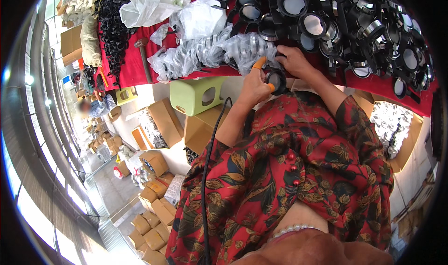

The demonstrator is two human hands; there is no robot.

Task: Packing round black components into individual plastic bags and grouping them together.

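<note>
You have one view only, from the left fisheye camera on your head, looking steeply down your chest toward the red table (pixel 135 71) at the top of the picture. It sits close to your hands (pixel 275 73), and straight edges bend near the rim. The floor with boxes (pixel 154 218) falls away at lower left.

Black round parts (pixel 326 22) and plastic bags (pixel 205 50) crowd the red table (pixel 130 69).
</note>
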